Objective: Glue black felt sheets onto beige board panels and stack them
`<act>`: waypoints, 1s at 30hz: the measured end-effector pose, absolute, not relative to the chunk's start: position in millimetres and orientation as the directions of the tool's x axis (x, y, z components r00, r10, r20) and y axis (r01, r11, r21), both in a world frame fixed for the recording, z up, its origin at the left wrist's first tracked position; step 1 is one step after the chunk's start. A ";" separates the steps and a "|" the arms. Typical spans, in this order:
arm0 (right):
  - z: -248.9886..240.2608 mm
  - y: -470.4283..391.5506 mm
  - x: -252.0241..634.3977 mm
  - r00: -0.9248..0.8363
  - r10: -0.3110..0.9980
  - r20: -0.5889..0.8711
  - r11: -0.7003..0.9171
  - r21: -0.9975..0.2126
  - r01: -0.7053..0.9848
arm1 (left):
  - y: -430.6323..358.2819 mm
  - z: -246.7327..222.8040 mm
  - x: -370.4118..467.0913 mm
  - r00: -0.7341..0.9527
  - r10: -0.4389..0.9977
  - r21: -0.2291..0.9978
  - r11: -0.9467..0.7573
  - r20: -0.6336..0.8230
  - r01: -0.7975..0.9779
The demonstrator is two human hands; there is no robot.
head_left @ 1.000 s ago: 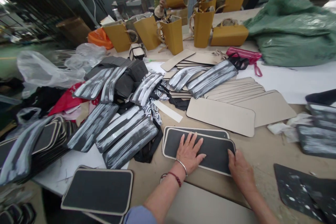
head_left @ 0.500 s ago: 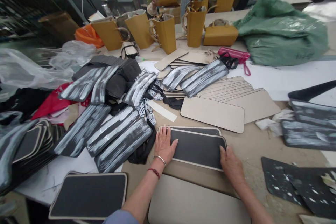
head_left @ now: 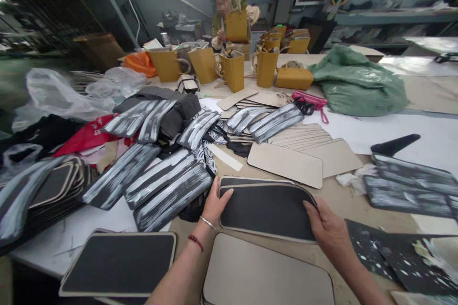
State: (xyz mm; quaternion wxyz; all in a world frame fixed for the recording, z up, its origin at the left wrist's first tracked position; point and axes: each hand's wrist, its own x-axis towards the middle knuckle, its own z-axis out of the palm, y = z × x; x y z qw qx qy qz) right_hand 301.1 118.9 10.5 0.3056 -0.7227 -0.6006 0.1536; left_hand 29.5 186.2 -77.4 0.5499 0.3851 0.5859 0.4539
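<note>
A black panel with a beige border is between my hands, its right end bent up off the table. My right hand grips that end, thumb on the black face and fingers behind. At the left end my left hand holds the edge, thumb on top and fingers mostly hidden. Under its far edge lies another black panel. Nearer me is a stack of plain beige panels. To the left, a black panel with a pale border tops another stack.
White-streaked dark strips cover the left side. Fanned beige panels lie beyond my hands. White-spattered black sheets are at right. Mustard handbags and a green sack stand at the back, where a person handles a bag.
My right hand has raised and bent the panel's right end. My left hand has gone from lying flat on the panel to holding its left edge. The view has tilted up.
</note>
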 end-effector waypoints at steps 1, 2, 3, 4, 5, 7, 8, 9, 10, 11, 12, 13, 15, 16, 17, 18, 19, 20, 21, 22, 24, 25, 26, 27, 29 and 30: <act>21.2 117.6 298.8 0.218 0.961 0.169 -0.066 -0.626 0.777 | 186.9 -74.0 27.1 -0.110 0.933 0.936 0.329 -0.343 -0.128; 30.7 116.9 297.1 0.210 0.959 0.192 -0.046 -0.624 0.780 | 187.1 -69.8 24.4 -0.116 0.919 0.918 0.352 -0.376 -0.181; 38.8 116.8 296.1 0.206 0.956 0.211 -0.032 -0.622 0.783 | 186.9 -64.8 21.5 -0.107 0.913 0.904 0.363 -0.394 -0.225; 45.2 117.6 295.6 0.214 0.950 0.226 -0.029 -0.621 0.783 | 186.1 -59.2 18.5 -0.080 0.913 0.886 0.364 -0.401 -0.286; 49.7 119.0 295.8 0.231 0.944 0.236 -0.036 -0.622 0.782 | 184.8 -53.4 15.7 -0.037 0.915 0.865 0.365 -0.401 -0.345; 51.6 124.1 297.6 0.284 0.929 0.235 -0.075 -0.633 0.770 | 181.6 -42.3 11.7 0.062 0.912 0.813 0.390 -0.405 -0.432; 48.7 127.4 299.0 0.311 0.924 0.222 -0.101 -0.644 0.758 | 180.1 -37.9 10.8 0.097 0.905 0.788 0.411 -0.415 -0.459; 43.2 130.9 300.6 0.335 0.920 0.201 -0.127 -0.657 0.743 | 179.1 -34.7 10.6 0.116 0.894 0.765 0.432 -0.433 -0.476; 35.3 134.6 302.2 0.352 0.920 0.174 -0.151 -0.671 0.726 | 178.7 -33.2 11.2 0.115 0.882 0.750 0.451 -0.457 -0.483; 25.5 138.1 303.8 0.360 0.922 0.145 -0.169 -0.683 0.710 | 179.1 -33.3 12.3 0.102 0.873 0.744 0.463 -0.477 -0.481; 14.4 141.4 305.2 0.362 0.924 0.121 -0.182 -0.694 0.696 | 180.4 -35.2 13.8 0.079 0.870 0.753 0.464 -0.487 -0.467; 2.5 144.3 306.3 0.362 0.926 0.103 -0.190 -0.702 0.686 | 182.3 -38.5 15.5 0.046 0.873 0.778 0.456 -0.486 -0.431; -21.2 148.5 307.8 0.363 0.928 0.082 -0.203 -0.706 0.678 | 187.6 -48.4 18.4 -0.061 0.897 0.879 0.413 -0.438 -0.238; -32.1 149.9 308.2 0.366 0.928 0.076 -0.212 -0.700 0.682 | 190.5 -54.1 19.5 -0.118 0.911 0.918 0.383 -0.394 -0.106; -42.1 150.8 308.6 0.373 0.925 0.073 -0.223 -0.690 0.689 | 193.2 -59.7 20.4 -0.165 0.923 0.934 0.357 -0.348 0.022; -51.0 151.5 308.9 0.377 0.924 0.071 -0.234 -0.676 0.699 | 195.5 -64.8 21.2 -0.199 0.929 0.932 0.339 -0.311 0.130; -58.9 152.0 309.2 0.375 0.925 0.069 -0.240 -0.660 0.712 | 197.3 -69.1 22.0 -0.222 0.932 0.921 0.331 -0.285 0.208; -65.8 152.4 309.6 0.366 0.928 0.067 -0.240 -0.643 0.727 | 198.7 -72.6 22.9 -0.237 0.933 0.909 0.329 -0.271 0.255; -71.8 152.8 310.1 0.355 0.933 0.067 -0.238 -0.625 0.743 | 199.7 -75.2 24.1 -0.246 0.933 0.899 0.329 -0.263 0.288; -76.8 153.2 310.7 0.346 0.936 0.066 -0.237 -0.606 0.759 | 200.3 -76.9 25.5 -0.254 0.934 0.887 0.326 -0.249 0.327; -84.6 154.0 311.9 0.335 0.940 0.062 -0.245 -0.559 0.792 | 201.2 -78.7 28.7 -0.263 0.939 0.862 0.313 -0.220 0.399; -87.4 154.3 312.5 0.335 0.940 0.061 -0.254 -0.532 0.808 | 201.8 -79.2 30.3 -0.263 0.942 0.852 0.307 -0.209 0.424; -89.5 154.7 312.9 0.336 0.940 0.060 -0.261 -0.506 0.822 | 202.5 -79.7 31.7 -0.260 0.945 0.843 0.299 -0.198 0.448; -91.1 155.0 313.2 0.335 0.940 0.060 -0.267 -0.481 0.835 | 203.4 -80.2 32.9 -0.256 0.949 0.828 0.291 -0.185 0.479; -92.7 155.8 312.9 0.330 0.942 0.054 -0.275 -0.436 0.857 | 205.8 -81.7 34.5 -0.248 0.957 0.775 0.271 -0.152 0.570; -92.8 156.2 312.4 0.329 0.943 0.049 -0.281 -0.413 0.866 | 207.3 -82.5 34.9 -0.242 0.961 0.738 0.258 -0.132 0.624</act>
